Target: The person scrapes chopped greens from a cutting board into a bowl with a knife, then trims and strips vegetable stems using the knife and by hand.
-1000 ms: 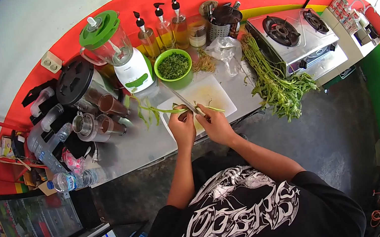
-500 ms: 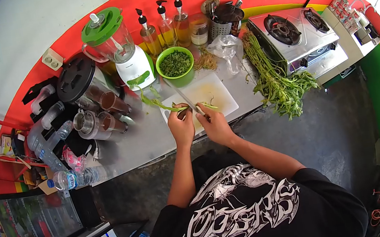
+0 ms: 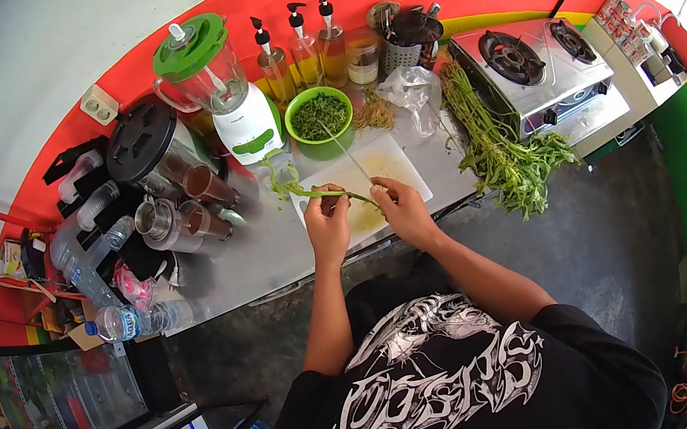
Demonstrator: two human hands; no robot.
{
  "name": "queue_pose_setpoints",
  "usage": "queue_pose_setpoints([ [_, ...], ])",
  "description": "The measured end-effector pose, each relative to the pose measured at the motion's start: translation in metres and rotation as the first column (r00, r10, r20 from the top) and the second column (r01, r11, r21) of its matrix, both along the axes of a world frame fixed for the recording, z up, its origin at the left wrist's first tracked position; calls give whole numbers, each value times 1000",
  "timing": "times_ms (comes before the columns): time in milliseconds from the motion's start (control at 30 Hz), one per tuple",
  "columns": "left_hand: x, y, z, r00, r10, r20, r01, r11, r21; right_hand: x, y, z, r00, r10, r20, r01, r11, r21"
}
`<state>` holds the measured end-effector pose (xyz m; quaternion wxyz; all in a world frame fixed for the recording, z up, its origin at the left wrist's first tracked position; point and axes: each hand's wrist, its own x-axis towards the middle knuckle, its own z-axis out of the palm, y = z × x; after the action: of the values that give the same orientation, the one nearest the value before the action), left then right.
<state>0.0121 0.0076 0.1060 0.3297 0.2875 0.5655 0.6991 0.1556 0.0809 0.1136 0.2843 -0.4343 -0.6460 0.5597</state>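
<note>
Above the white cutting board (image 3: 405, 170), my left hand (image 3: 329, 228) pinches a green leafy stem (image 3: 303, 190). Its leaves point left, and its bare end reaches right to the fingers of my right hand (image 3: 404, 212). That hand is closed around a knife (image 3: 345, 150), whose handle is hidden by the fingers. The blade slants up and left, with its tip in front of the green bowl (image 3: 310, 149). Chopped greens (image 3: 318, 117) fill this bowl behind the board.
A big bunch of leafy stems (image 3: 493, 130) lies on the right, beside the gas stove (image 3: 524, 98). Root trimmings (image 3: 374, 113) and a clear plastic bag (image 3: 414, 93) sit behind the board. Leftward stand a blender (image 3: 242, 122), dark cups (image 3: 210, 186) and a water bottle (image 3: 118, 325).
My right hand has moved slightly right, and the blade has swung away from the stem. The thin rooty end that stuck out to the right of the knife no longer shows.
</note>
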Motion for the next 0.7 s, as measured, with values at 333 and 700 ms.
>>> queue_pose_setpoints([
  [333, 8, -7, 10, 965, -148, -215, 110, 978, -178, 3, -1, 33, 982, 185, 39, -186, 983, 8],
  [700, 18, -18, 19, 880, -174, -442, 47, 958, -283, -14, 2, 32, 987, 159, -38, -155, 983, 101],
])
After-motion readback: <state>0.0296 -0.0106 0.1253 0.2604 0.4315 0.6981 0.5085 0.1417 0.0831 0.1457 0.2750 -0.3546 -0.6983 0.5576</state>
